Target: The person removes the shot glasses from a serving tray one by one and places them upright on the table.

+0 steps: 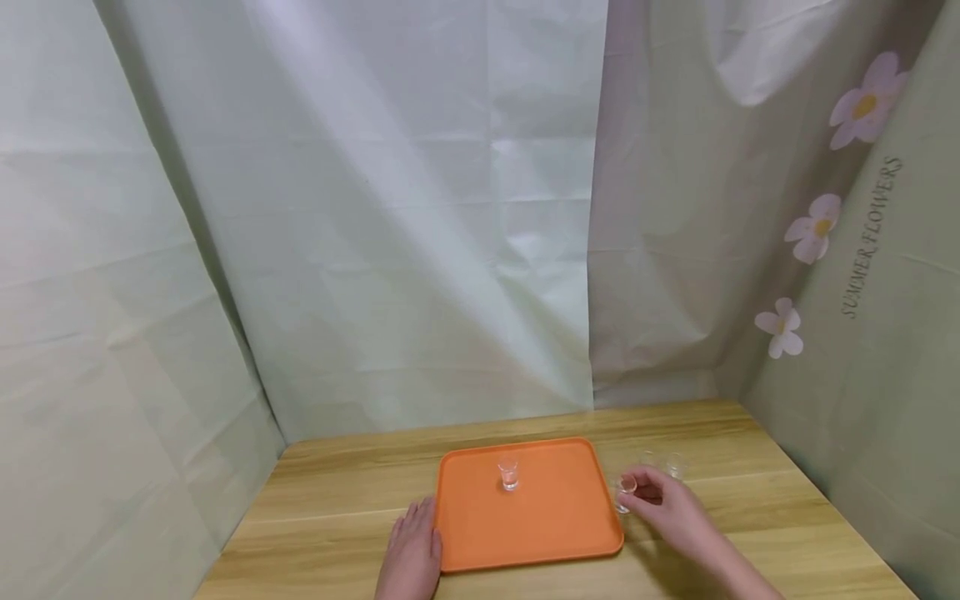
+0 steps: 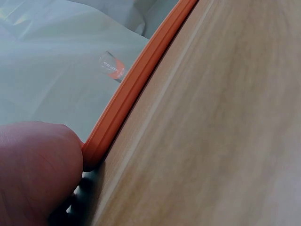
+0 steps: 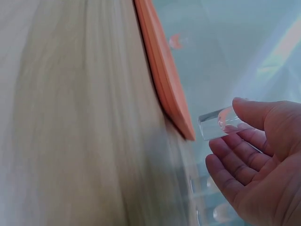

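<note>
An orange tray (image 1: 525, 529) lies on the wooden table, with one small clear shot glass (image 1: 509, 477) upright on it. My left hand (image 1: 411, 552) rests along the tray's left edge, fingers extended and the thumb side touching the rim. Just off the tray's right edge, my right hand (image 1: 669, 510) pinches another clear shot glass (image 3: 211, 126) between thumb and fingers. In the right wrist view that glass is held up off the table, its base toward the tray. Behind the right hand stand two more shot glasses (image 1: 676, 464), partly hidden.
The wood-grain table (image 1: 337, 492) reaches to pale hanging sheets (image 1: 420, 250) at the back and both sides. White flowers (image 1: 813, 227) and lettering are printed on the right sheet. The tray has a raised rim (image 2: 136, 70).
</note>
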`<state>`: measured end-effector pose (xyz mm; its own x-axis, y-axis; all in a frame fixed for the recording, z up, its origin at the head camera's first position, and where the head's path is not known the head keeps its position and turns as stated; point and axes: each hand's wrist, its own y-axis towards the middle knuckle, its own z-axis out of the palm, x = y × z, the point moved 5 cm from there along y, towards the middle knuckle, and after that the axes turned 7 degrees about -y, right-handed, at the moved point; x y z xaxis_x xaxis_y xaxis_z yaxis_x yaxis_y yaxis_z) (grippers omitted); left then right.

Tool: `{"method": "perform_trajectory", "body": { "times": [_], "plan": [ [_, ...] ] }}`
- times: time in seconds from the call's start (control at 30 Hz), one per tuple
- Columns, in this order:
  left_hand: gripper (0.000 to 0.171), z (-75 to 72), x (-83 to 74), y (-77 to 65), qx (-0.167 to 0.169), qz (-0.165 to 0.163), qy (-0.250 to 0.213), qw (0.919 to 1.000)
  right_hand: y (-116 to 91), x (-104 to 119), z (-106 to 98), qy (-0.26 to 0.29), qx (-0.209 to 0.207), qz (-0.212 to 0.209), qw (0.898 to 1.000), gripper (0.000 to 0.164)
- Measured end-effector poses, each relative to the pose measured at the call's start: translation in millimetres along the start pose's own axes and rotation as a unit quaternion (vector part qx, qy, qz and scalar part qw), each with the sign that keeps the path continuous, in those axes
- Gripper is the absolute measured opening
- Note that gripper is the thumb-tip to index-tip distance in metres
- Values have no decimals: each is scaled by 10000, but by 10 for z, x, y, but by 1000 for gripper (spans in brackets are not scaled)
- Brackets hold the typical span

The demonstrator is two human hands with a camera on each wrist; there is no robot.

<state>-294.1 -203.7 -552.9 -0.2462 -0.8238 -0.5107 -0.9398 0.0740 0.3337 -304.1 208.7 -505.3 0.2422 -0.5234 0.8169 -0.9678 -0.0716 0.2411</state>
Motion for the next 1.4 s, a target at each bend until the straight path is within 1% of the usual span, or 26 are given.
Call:
{"method": "perform_trajectory", "body": {
  "times": [0.07,0.17,0.37,0.43,0.5,0.57,0.63,0.73,0.93,1.1,1.2,1.4],
  "plan": [
    [49,-9,-5,-12,-18,42,7,10000,-17,-49,-43,-101,-31,139,9998,31],
    [49,-12,-12,-23,-110,127,-20,9999,-36,-98,-116,-250,-73,226,9994,32],
    [46,22,10,-29,-628,450,-42,9970,-56,-149,-256,-641,-174,219,9976,36],
    [45,44,35,-31,-771,496,-21,9958,-66,-174,-291,-756,-167,319,9965,37],
    [46,41,27,-34,-717,511,-48,9961,-77,-195,-315,-860,-120,385,9955,38],
    [47,30,19,-34,-622,424,-93,9971,-90,-217,-332,-928,-62,460,9946,39],
    [48,4,-8,-38,-408,326,-150,9985,-99,-235,-344,-971,-23,502,9940,38],
    [48,-20,-33,-37,-248,222,-148,9993,-100,-259,-353,-1030,2,501,9934,37],
    [48,-39,-47,-34,-286,251,-65,9993,-95,-298,-358,-1083,3,556,9926,35],
    [47,-33,-48,-25,-169,186,-47,9997,-86,-325,-358,-1109,9,638,9918,34],
    [47,-31,-41,-17,-139,205,5,9997,-80,-341,-356,-1100,4,653,9918,35],
    [47,-15,-22,-6,-88,111,-75,9999,-83,-361,-351,-1072,-21,653,9921,36]
  ]
}}
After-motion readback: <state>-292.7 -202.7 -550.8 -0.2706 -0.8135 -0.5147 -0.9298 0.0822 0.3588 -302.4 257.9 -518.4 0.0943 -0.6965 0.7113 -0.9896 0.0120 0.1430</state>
